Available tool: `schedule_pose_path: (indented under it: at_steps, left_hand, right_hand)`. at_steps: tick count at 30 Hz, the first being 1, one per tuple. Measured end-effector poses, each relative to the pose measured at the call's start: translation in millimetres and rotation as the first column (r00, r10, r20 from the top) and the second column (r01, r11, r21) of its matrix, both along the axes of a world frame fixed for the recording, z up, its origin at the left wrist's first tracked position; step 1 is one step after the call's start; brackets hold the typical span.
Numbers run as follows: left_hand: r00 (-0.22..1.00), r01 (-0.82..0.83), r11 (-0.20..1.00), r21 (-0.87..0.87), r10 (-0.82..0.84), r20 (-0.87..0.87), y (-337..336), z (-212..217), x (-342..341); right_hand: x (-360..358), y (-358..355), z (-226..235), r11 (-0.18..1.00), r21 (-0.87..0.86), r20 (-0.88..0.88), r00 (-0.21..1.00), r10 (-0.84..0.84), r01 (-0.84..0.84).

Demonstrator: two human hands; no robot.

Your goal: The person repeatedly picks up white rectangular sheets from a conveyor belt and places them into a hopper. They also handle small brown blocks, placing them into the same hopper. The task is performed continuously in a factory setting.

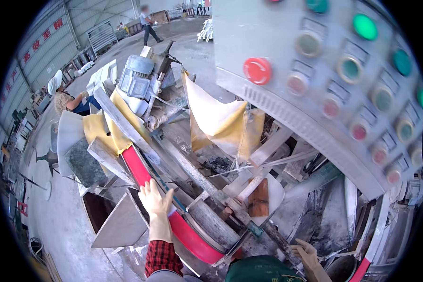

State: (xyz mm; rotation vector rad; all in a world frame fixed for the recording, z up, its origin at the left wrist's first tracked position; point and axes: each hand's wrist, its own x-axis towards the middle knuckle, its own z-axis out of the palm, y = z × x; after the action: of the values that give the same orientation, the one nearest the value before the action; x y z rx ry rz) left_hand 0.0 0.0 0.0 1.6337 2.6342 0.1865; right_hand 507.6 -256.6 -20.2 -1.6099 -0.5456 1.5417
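Head view: the gloved left hand (156, 199) lies with fingers extended over the long red belt (190, 237), which slants across the machine from a yellow cover (120, 129) toward the green apron (261, 270). The gloved right hand (307, 258) is loose, apparently empty. Work seems underway, the belt already in place; what remains cannot be judged. Beside the right hand, a dark round container (341, 270) shows no readable contents.
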Motion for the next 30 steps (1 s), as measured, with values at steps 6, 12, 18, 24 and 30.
schedule_pose_path:
  at_steps: [6,12,18,24,30]
  left_hand:
    - [0.998,0.027,0.995,0.098,-0.032,0.053,-93.3,7.4,71.3]
    - [0.971,0.122,0.91,0.396,-0.192,0.142,-136.1,-12.1,94.6]
    - [0.881,0.077,0.871,0.485,-0.287,0.376,-197.1,-7.9,164.7]
    - [-0.134,0.279,0.941,0.189,-0.156,0.979,-248.5,24.0,409.4]
    - [-0.255,0.785,0.574,0.234,-0.044,0.966,-329.2,52.0,592.4]
  right_hand:
    - [14.0,-25.1,-6.2,0.985,0.169,-0.012,0.999,0.046,-0.044]
    - [40.9,-47.9,-15.0,0.958,0.288,-0.067,0.997,0.036,-0.015]
    - [97.1,-109.1,9.3,0.94,0.315,-0.061,0.991,-0.117,0.131]
    - [135.1,-140.5,-5.5,0.906,0.42,-0.142,0.99,0.019,0.043]
    - [155.9,-203.2,75.8,0.887,0.385,-0.16,0.965,-0.208,0.255]
